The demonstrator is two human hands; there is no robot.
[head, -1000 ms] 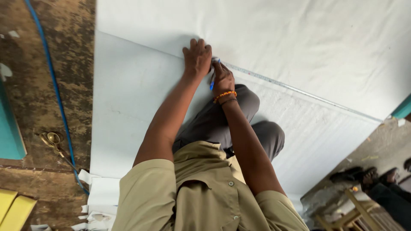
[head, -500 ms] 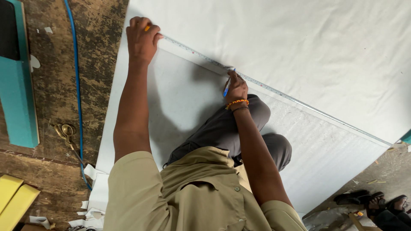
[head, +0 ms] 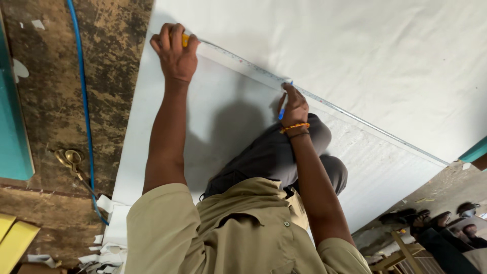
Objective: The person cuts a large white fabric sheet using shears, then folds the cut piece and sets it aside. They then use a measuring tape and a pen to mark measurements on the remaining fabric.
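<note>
One tape measure (head: 324, 104), one pen (head: 282, 112), one pair of scissors (head: 71, 160), two hands.

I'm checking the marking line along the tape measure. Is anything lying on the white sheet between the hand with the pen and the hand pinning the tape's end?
Nothing visible. The tape measure runs bare across the white sheet from the left hand to the right hand, which holds the blue pen against it.

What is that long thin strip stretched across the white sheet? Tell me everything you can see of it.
It looks like a measuring tape, a narrow pale strip with fine markings, too small to read. It lies flat and straight, slanting across the white sheet from upper left to lower right. The left hand pins its upper end, with something yellow showing under the fingers. The right hand, holding a blue pen, touches it midway. Its far end runs towards the sheet's edge.
</note>
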